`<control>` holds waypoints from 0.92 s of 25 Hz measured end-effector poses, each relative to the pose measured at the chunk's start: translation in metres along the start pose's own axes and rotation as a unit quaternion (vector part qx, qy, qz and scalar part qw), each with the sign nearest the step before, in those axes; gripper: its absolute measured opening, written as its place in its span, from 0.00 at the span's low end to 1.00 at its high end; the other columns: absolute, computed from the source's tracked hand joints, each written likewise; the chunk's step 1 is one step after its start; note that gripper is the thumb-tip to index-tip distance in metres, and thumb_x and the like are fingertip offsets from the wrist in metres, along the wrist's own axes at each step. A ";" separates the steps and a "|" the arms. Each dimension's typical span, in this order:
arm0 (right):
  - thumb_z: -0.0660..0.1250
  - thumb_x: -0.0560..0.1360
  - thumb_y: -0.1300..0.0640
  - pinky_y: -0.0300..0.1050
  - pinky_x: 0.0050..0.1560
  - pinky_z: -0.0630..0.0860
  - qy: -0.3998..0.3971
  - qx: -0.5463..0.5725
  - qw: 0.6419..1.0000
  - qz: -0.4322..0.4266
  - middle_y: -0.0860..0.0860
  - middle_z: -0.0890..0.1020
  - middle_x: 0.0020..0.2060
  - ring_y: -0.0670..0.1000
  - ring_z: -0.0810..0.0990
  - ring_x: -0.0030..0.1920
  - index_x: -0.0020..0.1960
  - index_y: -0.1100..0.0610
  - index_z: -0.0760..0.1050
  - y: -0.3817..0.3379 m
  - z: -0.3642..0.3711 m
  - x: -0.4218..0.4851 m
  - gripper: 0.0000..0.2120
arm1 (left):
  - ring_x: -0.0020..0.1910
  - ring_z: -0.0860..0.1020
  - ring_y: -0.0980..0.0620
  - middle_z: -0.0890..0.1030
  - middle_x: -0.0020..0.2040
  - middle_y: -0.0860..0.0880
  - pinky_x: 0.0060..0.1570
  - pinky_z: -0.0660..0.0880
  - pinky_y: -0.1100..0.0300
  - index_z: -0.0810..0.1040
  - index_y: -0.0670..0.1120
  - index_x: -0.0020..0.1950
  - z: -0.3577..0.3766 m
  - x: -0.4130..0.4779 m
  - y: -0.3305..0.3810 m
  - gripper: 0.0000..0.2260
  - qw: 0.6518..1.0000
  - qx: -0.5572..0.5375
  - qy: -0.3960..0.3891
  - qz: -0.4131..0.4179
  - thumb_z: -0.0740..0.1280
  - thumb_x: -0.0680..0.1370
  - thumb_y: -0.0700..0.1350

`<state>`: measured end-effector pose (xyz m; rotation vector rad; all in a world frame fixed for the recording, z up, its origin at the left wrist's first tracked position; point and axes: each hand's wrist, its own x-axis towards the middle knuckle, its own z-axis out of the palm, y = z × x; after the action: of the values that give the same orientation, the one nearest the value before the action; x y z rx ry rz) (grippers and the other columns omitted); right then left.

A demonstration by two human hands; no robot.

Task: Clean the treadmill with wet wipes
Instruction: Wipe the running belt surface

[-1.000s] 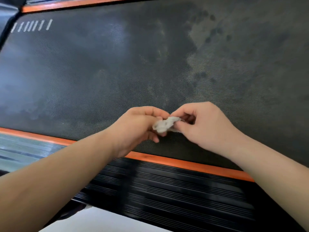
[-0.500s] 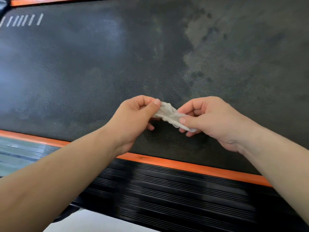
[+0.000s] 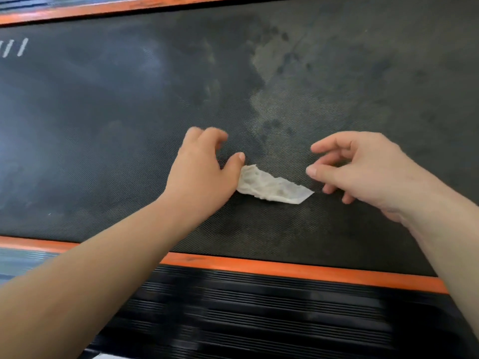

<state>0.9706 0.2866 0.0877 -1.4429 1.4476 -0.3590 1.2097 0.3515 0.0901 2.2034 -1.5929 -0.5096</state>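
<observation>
The big dark treadmill belt point(image 3: 103, 125) lies under both hands, with wet dark patches and a dusty grey patch point(image 3: 267, 60) far above the hands. Below the wrists runs an orange strip point(image 3: 285, 269), and below that a black side rail point(image 3: 259, 320) with ridges. The left hand point(image 3: 199, 177) is loose, its fingers bent down toward the belt and its thumb sticking out. The base of the thumb touches the left end of the wet wipe point(image 3: 272, 187), but the hand is not gripping it. The right hand point(image 3: 363, 172) is half open with softly curled fingers and holds nothing; it hangs just beside the wipe's right tip. The crumpled white wipe lies flat on the belt between the two hands. Small white marks point(image 3: 15, 49) sit far left of the left hand
</observation>
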 end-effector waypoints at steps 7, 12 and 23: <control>0.67 0.77 0.58 0.57 0.59 0.79 0.152 -0.250 0.920 -0.260 0.51 0.82 0.61 0.57 0.79 0.62 0.58 0.54 0.82 0.017 0.028 0.015 0.11 | 0.81 0.58 0.47 0.63 0.81 0.47 0.79 0.57 0.48 0.66 0.45 0.79 0.019 -0.029 -0.022 0.24 0.870 0.173 -0.218 0.408 0.53 0.86 0.55; 0.60 0.80 0.52 0.58 0.65 0.76 0.089 -0.372 0.903 -0.199 0.49 0.73 0.74 0.56 0.70 0.75 0.66 0.52 0.79 0.034 0.035 0.019 0.17 | 0.82 0.52 0.49 0.57 0.83 0.49 0.79 0.55 0.45 0.58 0.47 0.83 0.016 -0.018 -0.038 0.28 0.920 0.184 -0.201 0.280 0.48 0.85 0.58; 0.56 0.81 0.50 0.60 0.67 0.74 0.049 -0.428 0.886 -0.175 0.50 0.69 0.77 0.58 0.67 0.76 0.70 0.52 0.75 0.039 0.035 0.027 0.21 | 0.82 0.51 0.54 0.58 0.82 0.50 0.81 0.49 0.56 0.61 0.46 0.81 0.017 -0.078 -0.039 0.24 0.899 0.096 -0.279 0.324 0.53 0.85 0.50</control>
<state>0.9822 0.2874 0.0303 -2.4440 1.4931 0.0195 1.2099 0.4357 0.0617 1.5391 -2.6225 -0.8409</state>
